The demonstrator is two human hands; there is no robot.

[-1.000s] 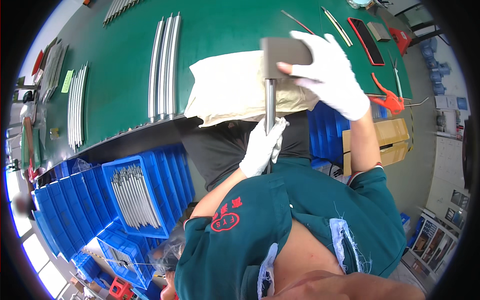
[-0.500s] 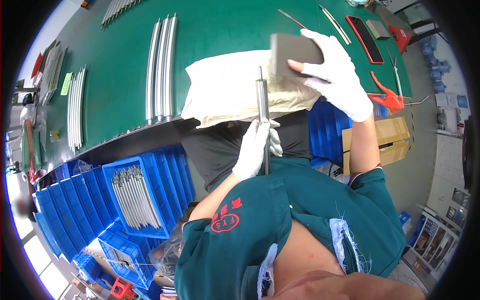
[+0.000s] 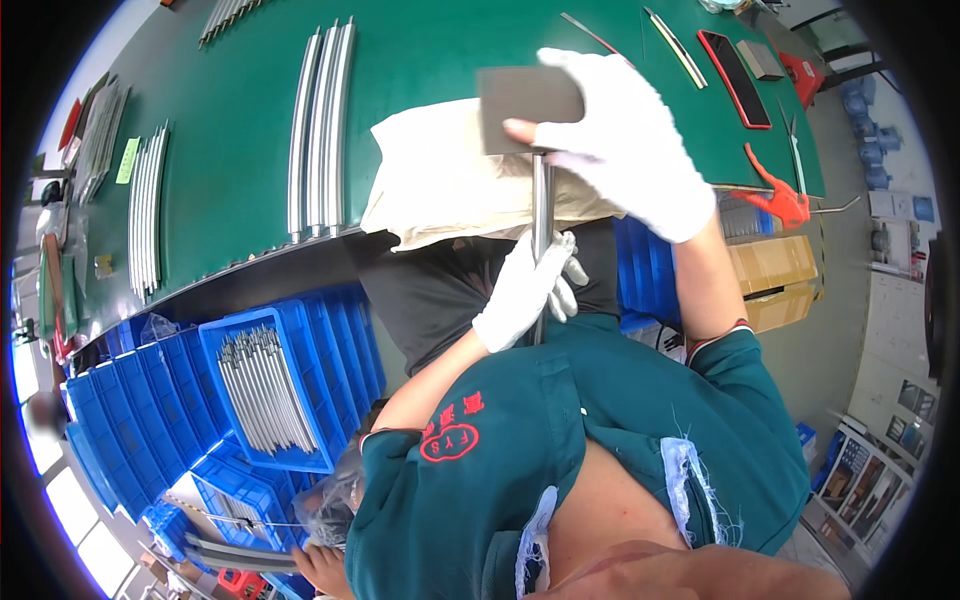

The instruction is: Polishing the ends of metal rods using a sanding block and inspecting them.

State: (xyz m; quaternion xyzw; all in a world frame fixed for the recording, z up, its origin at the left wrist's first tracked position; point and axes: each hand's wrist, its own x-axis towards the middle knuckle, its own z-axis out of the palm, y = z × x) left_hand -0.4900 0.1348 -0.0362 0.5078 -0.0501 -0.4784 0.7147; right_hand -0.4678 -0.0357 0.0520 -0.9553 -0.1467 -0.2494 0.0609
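My left hand (image 3: pixel 522 292), in a white glove, is wrapped round a slim metal shaft (image 3: pixel 542 205) that stands nearly lengthwise before my body. My gloved right hand (image 3: pixel 632 140) grips a flat grey-brown block (image 3: pixel 512 108), with the thumb on its face. The block covers the far end of the shaft; whether the two touch I cannot tell. Beneath them a cream cloth bundle (image 3: pixel 440 180) lies at the table's near edge.
Metal shafts (image 3: pixel 322 130) lie in groups on the green table (image 3: pixel 225 150). A phone (image 3: pixel 735 80) and an orange air gun (image 3: pixel 782 200) are at right. Blue crates (image 3: pixel 325 370), one with several shafts, stand lower left, near another person's hand (image 3: pixel 325 570) by grey bars.
My right hand has moved left with the block, bringing it over the shaft's far end. The shaft has shifted slightly right. Another person's hand and grey bars now show at lower left.
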